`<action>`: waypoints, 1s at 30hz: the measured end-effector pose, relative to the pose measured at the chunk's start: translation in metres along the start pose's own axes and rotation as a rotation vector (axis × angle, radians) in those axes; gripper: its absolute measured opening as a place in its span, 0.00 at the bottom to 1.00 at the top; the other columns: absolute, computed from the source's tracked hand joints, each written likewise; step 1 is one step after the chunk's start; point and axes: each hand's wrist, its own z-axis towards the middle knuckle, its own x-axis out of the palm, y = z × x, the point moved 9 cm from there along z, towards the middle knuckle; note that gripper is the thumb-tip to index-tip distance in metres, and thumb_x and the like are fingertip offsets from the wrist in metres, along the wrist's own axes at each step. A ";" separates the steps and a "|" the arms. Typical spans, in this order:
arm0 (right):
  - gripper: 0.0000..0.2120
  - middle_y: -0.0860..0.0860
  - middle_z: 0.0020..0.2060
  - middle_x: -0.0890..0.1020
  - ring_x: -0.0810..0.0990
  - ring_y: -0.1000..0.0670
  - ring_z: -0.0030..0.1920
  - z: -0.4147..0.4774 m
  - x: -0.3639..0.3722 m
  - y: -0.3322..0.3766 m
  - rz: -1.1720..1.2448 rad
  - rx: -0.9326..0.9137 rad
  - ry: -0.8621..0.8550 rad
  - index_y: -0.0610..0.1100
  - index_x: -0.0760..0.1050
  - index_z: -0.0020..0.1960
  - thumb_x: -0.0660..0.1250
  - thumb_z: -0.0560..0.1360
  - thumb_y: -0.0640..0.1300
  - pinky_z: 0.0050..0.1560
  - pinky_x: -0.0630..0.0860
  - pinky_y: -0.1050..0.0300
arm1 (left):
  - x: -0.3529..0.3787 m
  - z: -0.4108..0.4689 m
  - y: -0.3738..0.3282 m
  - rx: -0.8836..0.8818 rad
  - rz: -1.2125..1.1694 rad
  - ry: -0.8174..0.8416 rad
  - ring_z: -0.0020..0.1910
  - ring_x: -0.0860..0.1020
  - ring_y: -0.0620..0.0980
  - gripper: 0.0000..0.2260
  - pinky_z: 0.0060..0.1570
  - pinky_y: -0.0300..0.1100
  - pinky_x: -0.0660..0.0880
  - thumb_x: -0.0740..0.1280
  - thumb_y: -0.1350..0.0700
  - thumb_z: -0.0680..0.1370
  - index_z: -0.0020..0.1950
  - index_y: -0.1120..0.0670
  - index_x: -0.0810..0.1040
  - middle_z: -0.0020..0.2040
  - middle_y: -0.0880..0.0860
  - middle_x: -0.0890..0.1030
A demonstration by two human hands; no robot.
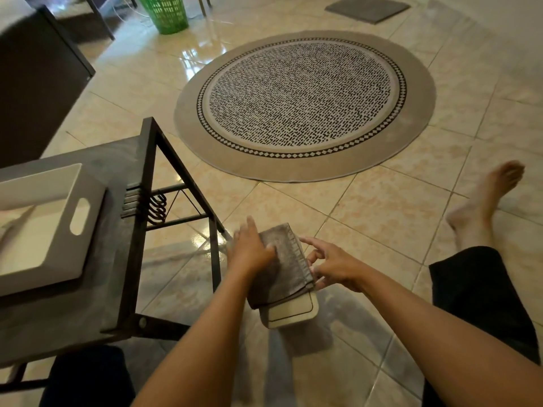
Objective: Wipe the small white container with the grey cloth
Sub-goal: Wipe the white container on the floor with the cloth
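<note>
A folded grey cloth point(283, 265) lies over the top of the small white container point(293, 314), whose near end with a dark outline shows below the cloth. My left hand point(252, 251) presses flat on the cloth's left side, thumb on the fabric. On the container's right edge rests my right hand point(332, 267), with spread fingers touching the cloth's hem and the container's side. Both are held low above the tiled floor, in front of me.
A dark low table point(117, 259) stands at the left with a white tray point(53, 230) on it and hooks on its frame. A round patterned rug point(302, 101) lies ahead. My bare foot point(482, 201) stretches at the right. A green basket point(166, 13) stands far back.
</note>
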 end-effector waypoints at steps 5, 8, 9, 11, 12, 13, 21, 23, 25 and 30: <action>0.43 0.44 0.48 0.76 0.81 0.48 0.40 -0.001 0.001 -0.001 0.024 0.011 -0.002 0.52 0.58 0.79 0.63 0.72 0.23 0.45 0.85 0.44 | -0.011 0.008 0.015 -0.009 -0.110 0.101 0.46 0.81 0.53 0.11 0.52 0.53 0.81 0.69 0.49 0.77 0.51 0.56 0.78 0.47 0.56 0.81; 0.42 0.44 0.47 0.76 0.81 0.48 0.40 -0.001 0.000 -0.001 0.019 0.009 -0.014 0.51 0.59 0.79 0.63 0.72 0.23 0.44 0.85 0.45 | -0.024 0.003 0.016 -0.028 -0.152 0.011 0.44 0.80 0.51 0.07 0.49 0.50 0.81 0.71 0.54 0.77 0.50 0.56 0.78 0.44 0.53 0.80; 0.41 0.44 0.47 0.76 0.81 0.48 0.40 -0.002 0.000 -0.001 0.022 0.009 -0.022 0.51 0.59 0.79 0.62 0.72 0.23 0.44 0.85 0.45 | -0.027 0.002 0.018 -0.039 -0.173 -0.004 0.45 0.80 0.51 0.07 0.49 0.50 0.81 0.71 0.55 0.76 0.50 0.56 0.79 0.44 0.53 0.80; 0.41 0.44 0.46 0.75 0.80 0.47 0.41 -0.004 -0.001 -0.001 0.036 0.007 -0.042 0.50 0.58 0.79 0.63 0.73 0.23 0.44 0.85 0.44 | -0.031 -0.004 0.021 -0.058 -0.217 -0.021 0.44 0.81 0.54 0.05 0.47 0.52 0.82 0.70 0.56 0.76 0.48 0.57 0.78 0.43 0.56 0.81; 0.41 0.44 0.46 0.75 0.81 0.47 0.41 -0.006 -0.001 -0.002 0.047 0.007 -0.058 0.50 0.58 0.79 0.64 0.73 0.24 0.44 0.85 0.45 | -0.035 -0.008 0.022 -0.065 -0.240 -0.030 0.44 0.81 0.55 0.04 0.45 0.51 0.81 0.69 0.56 0.76 0.47 0.57 0.78 0.43 0.57 0.81; 0.41 0.44 0.47 0.75 0.81 0.46 0.42 -0.008 -0.003 -0.003 0.058 0.008 -0.081 0.50 0.57 0.79 0.65 0.73 0.24 0.44 0.85 0.45 | -0.037 -0.011 0.024 -0.078 -0.283 -0.042 0.43 0.81 0.55 0.04 0.42 0.49 0.80 0.68 0.57 0.77 0.48 0.57 0.77 0.44 0.57 0.80; 0.45 0.41 0.47 0.77 0.83 0.45 0.43 -0.025 -0.002 -0.012 0.231 0.022 -0.282 0.56 0.48 0.79 0.65 0.74 0.26 0.38 0.84 0.52 | -0.072 -0.045 0.014 -0.140 -0.910 -0.144 0.49 0.81 0.54 0.11 0.39 0.44 0.81 0.64 0.57 0.81 0.62 0.57 0.73 0.54 0.57 0.78; 0.44 0.41 0.48 0.76 0.83 0.44 0.46 -0.029 0.001 -0.017 0.260 0.053 -0.339 0.56 0.48 0.78 0.65 0.75 0.27 0.42 0.86 0.47 | -0.075 -0.051 0.007 -0.150 -1.078 -0.165 0.51 0.81 0.55 0.11 0.40 0.44 0.81 0.63 0.58 0.82 0.64 0.57 0.72 0.56 0.58 0.77; 0.40 0.42 0.49 0.76 0.83 0.43 0.49 -0.033 0.009 -0.024 0.265 0.098 -0.363 0.58 0.51 0.74 0.66 0.76 0.29 0.45 0.85 0.44 | -0.077 -0.060 -0.008 -0.129 -1.280 -0.153 0.54 0.80 0.57 0.09 0.43 0.46 0.81 0.62 0.60 0.82 0.62 0.56 0.71 0.57 0.58 0.77; 0.25 0.43 0.46 0.79 0.80 0.45 0.44 -0.050 0.007 -0.035 0.122 0.188 -0.485 0.49 0.59 0.66 0.66 0.75 0.36 0.42 0.82 0.48 | -0.041 -0.094 -0.002 -0.197 -1.492 -0.139 0.59 0.80 0.57 0.17 0.59 0.55 0.78 0.62 0.60 0.82 0.70 0.56 0.68 0.62 0.59 0.78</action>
